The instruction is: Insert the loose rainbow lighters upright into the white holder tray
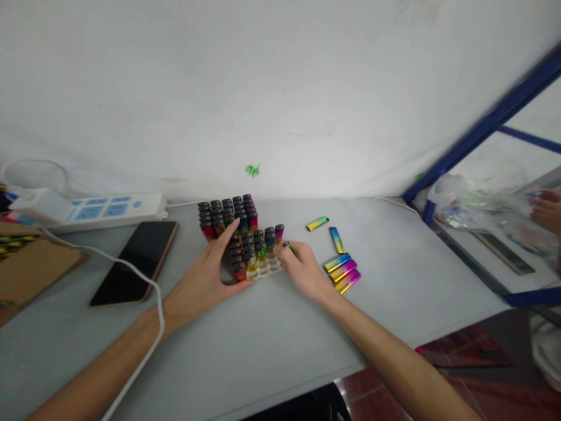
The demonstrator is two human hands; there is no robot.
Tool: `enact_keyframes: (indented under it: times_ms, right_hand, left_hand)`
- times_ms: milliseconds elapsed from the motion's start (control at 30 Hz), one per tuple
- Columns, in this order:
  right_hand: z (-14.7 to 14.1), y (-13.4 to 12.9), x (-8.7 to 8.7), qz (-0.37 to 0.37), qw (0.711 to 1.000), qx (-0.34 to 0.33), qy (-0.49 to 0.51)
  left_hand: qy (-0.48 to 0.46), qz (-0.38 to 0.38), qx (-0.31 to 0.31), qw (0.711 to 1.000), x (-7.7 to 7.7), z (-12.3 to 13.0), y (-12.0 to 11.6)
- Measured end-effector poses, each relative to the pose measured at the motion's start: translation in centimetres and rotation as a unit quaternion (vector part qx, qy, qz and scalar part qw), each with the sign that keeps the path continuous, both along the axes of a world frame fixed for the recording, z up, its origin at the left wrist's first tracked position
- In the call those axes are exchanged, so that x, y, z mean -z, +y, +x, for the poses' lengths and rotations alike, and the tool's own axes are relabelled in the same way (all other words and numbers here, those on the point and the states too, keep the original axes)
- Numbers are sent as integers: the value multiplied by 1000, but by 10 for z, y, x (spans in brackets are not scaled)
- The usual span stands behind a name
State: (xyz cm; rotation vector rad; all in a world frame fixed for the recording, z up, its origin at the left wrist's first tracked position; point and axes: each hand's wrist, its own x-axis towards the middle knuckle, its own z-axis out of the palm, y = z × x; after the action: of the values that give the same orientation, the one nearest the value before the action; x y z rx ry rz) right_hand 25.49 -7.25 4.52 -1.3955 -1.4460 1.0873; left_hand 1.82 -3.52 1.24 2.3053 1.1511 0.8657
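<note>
A pale tray with round holes (263, 270) holds several upright lighters (262, 248) with black tops. Behind it, a block of upright lighters (228, 210) stands near the wall. My left hand (214, 269) is spread around the tray's left side, thumb at its front corner and fingers over the lighters. At the tray's right side my right hand (302, 266) is closed on a lighter (288, 247) with a black and green end showing. To the right lie several loose lighters (342, 270), with a blue one (336, 240) and a green-yellow one (317, 223) further back.
A black phone (135, 263), a white power strip (109, 210) and a piece of cardboard (35, 263) are at the left. A white cable (158, 304) crosses above my left forearm. Blue metal framing (460, 140), plastic bags (456, 199) and another person's hand (546, 207) are at the right.
</note>
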Motion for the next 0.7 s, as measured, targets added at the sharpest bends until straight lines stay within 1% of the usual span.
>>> enact_keyframes:
  times_ms: [133,300,400,500,600,700]
  right_hand:
    - [3,1,-2,44,999,8,-26]
    - [13,2,0,67,997,-1,-26]
    - [19,4,-3,130,990,-20,-48]
    - [21,3,-10,196,978,-13,-76]
    - [21,1,-15,195,976,-22,-93]
    - [19,-1,-13,193,973,-46,-115]
  left_hand:
    - [7,-4,-4,1000,-1,0,0]
    - [21,-28,-7,999,-5,-2,-1]
    - [22,-46,-8,999,-8,-2,-2]
    - [19,-58,-13,998,-11,-1,-3]
    - [26,-63,-16,998,-12,0,-4]
    - [27,-62,-11,998,-13,0,-5]
